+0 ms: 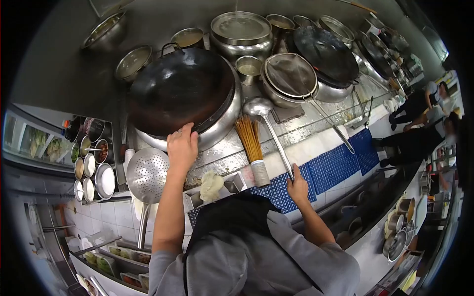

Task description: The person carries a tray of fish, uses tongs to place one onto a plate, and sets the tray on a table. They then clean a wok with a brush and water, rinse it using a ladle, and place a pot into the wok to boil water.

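Note:
My left hand (181,147) grips the near rim of a large black wok (180,89) that sits on a steel burner ring. My right hand (298,186) is closed around the end of the long handle of a steel ladle (258,107), whose bowl rests by the wok's right side. A bamboo wok brush (251,145) lies between the two hands. A perforated steel skimmer (147,175) lies left of my left forearm. A crumpled pale cloth (211,185) sits just in front of me.
Behind the wok stand steel pots (240,32), a strainer bowl (289,79) and a second wok (326,52). Seasoning bowls (91,165) line the left side. Blue mats (335,165) cover the floor. Other people (419,123) work at the far right.

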### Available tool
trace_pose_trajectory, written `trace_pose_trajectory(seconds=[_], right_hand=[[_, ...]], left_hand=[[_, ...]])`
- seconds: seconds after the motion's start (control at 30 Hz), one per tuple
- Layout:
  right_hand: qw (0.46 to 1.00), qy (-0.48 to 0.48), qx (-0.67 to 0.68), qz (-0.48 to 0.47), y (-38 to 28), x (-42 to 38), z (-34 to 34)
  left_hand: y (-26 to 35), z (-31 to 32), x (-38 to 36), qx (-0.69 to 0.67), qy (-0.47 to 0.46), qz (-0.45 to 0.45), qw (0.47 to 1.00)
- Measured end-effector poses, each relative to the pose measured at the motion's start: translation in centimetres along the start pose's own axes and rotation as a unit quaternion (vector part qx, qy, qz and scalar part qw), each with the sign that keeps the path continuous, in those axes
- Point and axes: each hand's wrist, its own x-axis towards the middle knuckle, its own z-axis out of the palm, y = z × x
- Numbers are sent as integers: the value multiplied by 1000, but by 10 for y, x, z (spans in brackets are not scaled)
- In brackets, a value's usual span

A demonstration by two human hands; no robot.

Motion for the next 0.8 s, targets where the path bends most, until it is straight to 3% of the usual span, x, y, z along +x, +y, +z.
trace_pose_trajectory(seconds=[0.3,0.33,0.43,0.5,0.63,0.67,0.8], right_hand=[[961,-62,264,49,-12,3,-11],[953,-52,300,5,-5,7,6],[868,-132,469,89,-58,41,-12],[878,-92,470,10,-75,86,-6],[877,-75,473,31,-134,173,-38],[894,-52,445,-5,-141,194,-44],[902,-85,423,4,-180,269,-74]], left_hand=[[9,2,-6,-14,-4,-26,1000],[10,3,-7,-11,7,-19,1000],[14,4,-11,-4,14,-13,1000],[14,7,-15,25,16,-1,1000],[21,5,-22,27,1,-12,1000],[23,2,-22,24,0,-16,1000],[29,-4,-26,30,-16,-36,999]])
